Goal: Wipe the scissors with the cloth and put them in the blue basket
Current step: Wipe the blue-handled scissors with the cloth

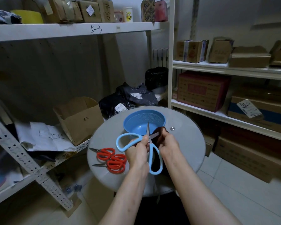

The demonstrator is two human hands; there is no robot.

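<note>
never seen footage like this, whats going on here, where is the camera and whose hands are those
No machine here: a person wears a camera on the head, so the single picture looks forward and down at their own arms. On the round glass table are a blue basket and, at the left, one red pair of scissors against a second red pair. The left hand grips open blue-handled scissors near the pivot. The right hand pinches a dark cloth round one blade, apparently wiping it.

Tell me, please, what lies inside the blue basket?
The blue basket shows only its bare floor and perforated wall; its near part is hidden behind the blue scissors and the cloth.
</note>
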